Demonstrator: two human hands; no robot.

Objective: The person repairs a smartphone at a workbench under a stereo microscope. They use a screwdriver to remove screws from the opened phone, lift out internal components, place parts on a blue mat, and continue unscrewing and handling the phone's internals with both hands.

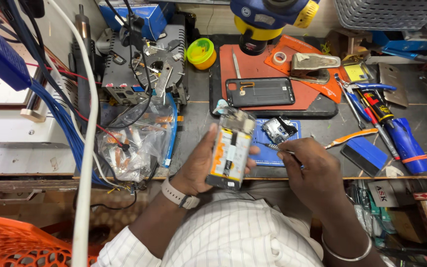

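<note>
My left hand (197,165) grips an opened phone (231,147), back cover off, held upright above the bench edge with its inner boards and battery showing. My right hand (311,170) holds a thin metal tool (273,147), likely tweezers, whose tip points left toward the phone's side. A small circuit part (277,129) lies on a blue pad (292,132) just behind the tool. Further back, the black phone back cover (260,92) rests on a red mat (253,64).
A clear plastic bag of parts (134,141) and cables lie left. A yellow-green cup (201,52), a blue and yellow microscope head (268,17), tape roll (279,58), pliers (357,94) and screwdrivers (396,133) crowd the back and right. An orange basket (11,242) sits lower left.
</note>
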